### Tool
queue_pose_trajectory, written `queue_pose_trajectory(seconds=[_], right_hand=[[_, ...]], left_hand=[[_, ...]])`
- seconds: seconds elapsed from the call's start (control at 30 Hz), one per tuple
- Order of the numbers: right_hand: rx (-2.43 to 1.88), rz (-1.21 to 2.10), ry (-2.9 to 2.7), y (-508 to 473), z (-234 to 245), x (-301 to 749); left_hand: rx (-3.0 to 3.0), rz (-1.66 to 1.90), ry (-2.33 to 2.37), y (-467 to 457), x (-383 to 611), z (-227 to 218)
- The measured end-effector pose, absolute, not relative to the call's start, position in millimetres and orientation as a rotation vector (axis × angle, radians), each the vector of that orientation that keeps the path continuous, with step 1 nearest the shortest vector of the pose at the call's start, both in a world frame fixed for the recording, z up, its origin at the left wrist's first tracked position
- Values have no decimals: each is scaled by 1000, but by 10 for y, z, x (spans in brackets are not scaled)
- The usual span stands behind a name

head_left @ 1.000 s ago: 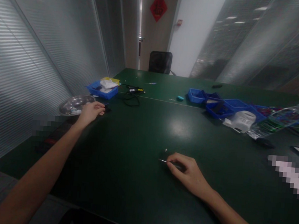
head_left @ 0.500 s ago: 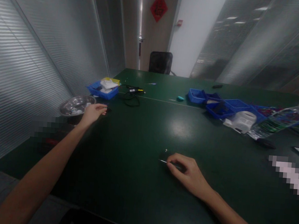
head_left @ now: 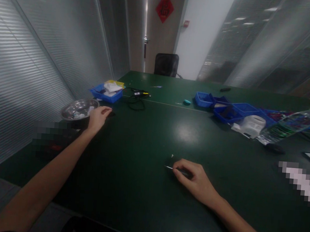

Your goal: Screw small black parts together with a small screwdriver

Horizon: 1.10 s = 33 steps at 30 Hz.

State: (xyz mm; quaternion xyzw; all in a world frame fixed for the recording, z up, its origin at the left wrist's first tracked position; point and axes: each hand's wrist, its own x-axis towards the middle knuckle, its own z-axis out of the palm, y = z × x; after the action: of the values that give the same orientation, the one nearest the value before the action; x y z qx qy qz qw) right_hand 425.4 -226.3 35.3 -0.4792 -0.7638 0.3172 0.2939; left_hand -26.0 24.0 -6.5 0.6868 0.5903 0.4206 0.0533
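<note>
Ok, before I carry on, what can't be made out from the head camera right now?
All in the head view:
- Left hand: whether its fingertips hold anything; too small and dim.
- Thin metal tool: its full shape; the right hand partly covers it.
- White speck: what it is; too small.
- Steel bowl: its white contents; small and blurred.
- Pink patch: pixelated and cut off by the right edge.

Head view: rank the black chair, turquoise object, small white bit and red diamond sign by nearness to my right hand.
1. Small white bit: just ahead of the right hand.
2. Turquoise object: farther up the table.
3. Black chair: past the table's far edge.
4. Red diamond sign: on the door behind.
</note>
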Motion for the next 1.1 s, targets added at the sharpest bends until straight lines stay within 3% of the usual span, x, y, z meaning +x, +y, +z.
queue_pose_trajectory(seconds=[1.1], right_hand=[[-1283, 825, -2045, -2263, 330, 4254]], left_hand=[[2115, 1109, 2030, 166, -290, -170]])
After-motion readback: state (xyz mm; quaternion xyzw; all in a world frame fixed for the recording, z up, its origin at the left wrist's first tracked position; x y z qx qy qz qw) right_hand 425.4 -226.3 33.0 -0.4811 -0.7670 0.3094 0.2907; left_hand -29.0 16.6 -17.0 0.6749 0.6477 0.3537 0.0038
